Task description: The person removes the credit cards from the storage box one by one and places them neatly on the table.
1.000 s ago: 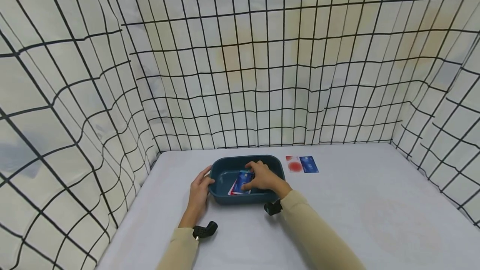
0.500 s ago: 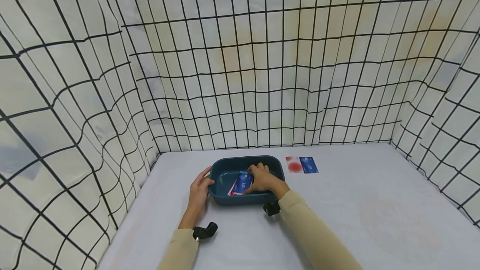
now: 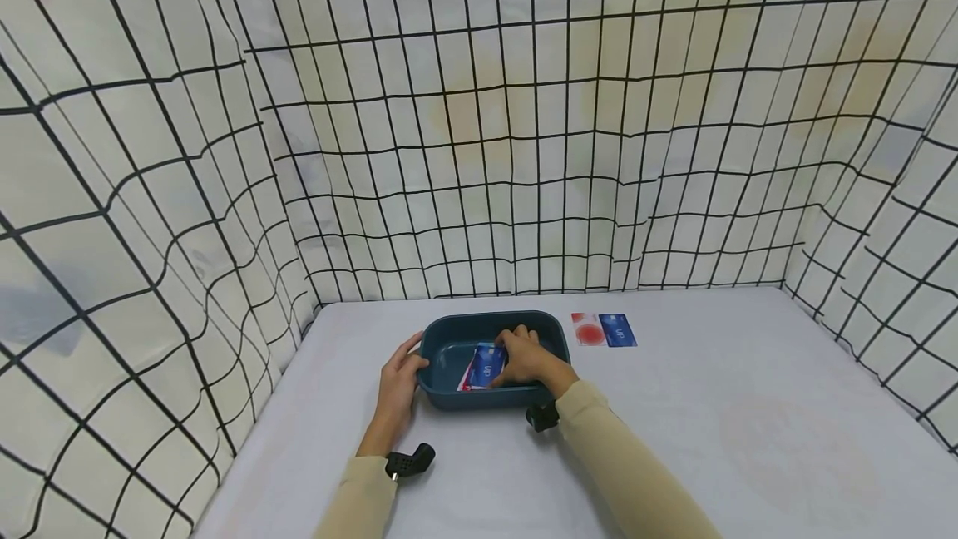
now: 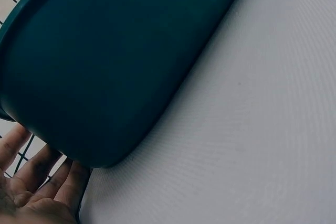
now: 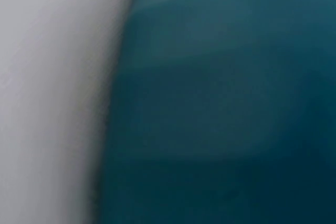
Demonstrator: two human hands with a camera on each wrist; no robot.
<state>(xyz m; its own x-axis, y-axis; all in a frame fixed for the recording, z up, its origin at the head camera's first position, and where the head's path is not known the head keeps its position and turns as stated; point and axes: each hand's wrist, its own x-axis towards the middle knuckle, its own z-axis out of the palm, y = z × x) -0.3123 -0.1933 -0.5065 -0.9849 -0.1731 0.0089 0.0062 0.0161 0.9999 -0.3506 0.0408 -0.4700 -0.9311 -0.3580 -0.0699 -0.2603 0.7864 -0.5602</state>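
Note:
A dark teal plastic bin (image 3: 449,400) stands on the white table. At its left end is my left hand (image 3: 397,381), fingers fairly straight against the outer wall and thumb at the rim. In the left wrist view, those fingers (image 4: 39,169) touch the end of the bin. Inside the bin, my right hand (image 3: 524,358) holds a blue card (image 3: 486,364) by its right part, thumb at the near edge and curled fingers at the far edge. A red and white card (image 3: 465,381) peeks out under it. The right wrist view shows only the blurred bin wall (image 5: 210,103).
To the right of the bin, a white card with a red circle (image 3: 589,329) and another blue card (image 3: 617,330) lie side by side. Black netting (image 3: 524,181) over white sheeting rises behind and along both sides of the table (image 3: 711,406).
My right hand has shifted slightly right on the blue card, its thumb sliding toward the card's near right corner. The left hand and the bin stay in place.

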